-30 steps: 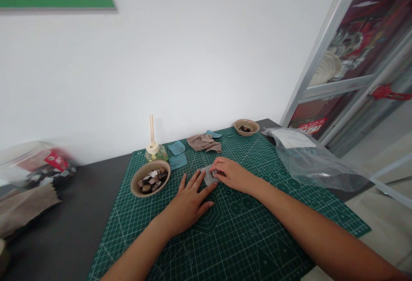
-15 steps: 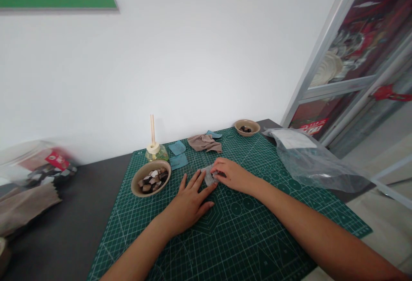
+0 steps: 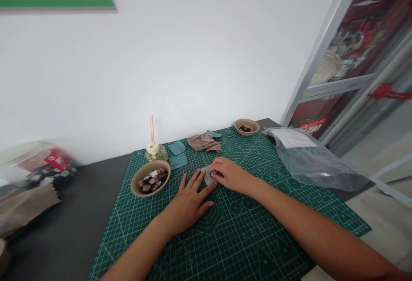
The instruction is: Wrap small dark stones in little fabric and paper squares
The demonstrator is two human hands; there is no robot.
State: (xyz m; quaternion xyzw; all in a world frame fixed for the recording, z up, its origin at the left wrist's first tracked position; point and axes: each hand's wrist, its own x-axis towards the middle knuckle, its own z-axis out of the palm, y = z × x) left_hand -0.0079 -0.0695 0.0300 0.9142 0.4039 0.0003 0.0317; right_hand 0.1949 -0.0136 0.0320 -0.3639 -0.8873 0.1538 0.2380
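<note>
Flat on the green cutting mat [image 3: 231, 238], my left hand [image 3: 188, 208] has its fingers spread. Its fingertips press the edge of a small grey sheet [image 3: 208, 175] that looks like sandpaper. Over the right part of this sheet, my right hand [image 3: 231, 174] is closed in a pinch. A small dark stone-like piece [image 3: 219, 173] shows between its fingers, mostly hidden by them. Left of my hands stands a tan bowl [image 3: 133, 185] of black, brown and white stone-like chunks. A second tan bowl [image 3: 237, 127] at the back right holds a few dark chunks.
Blue sheet pieces [image 3: 178, 161] and a crumpled brown cloth [image 3: 204, 142] lie behind my hands. A glass reed diffuser [image 3: 157, 152] stands near the wall. At right is a clear plastic bag [image 3: 309, 161]; at left, a clear container [image 3: 35, 165] beside another brown cloth [image 3: 28, 208].
My right hand has shifted very slightly to the left over the grey sheet, still pinched. My left hand has stayed in place.
</note>
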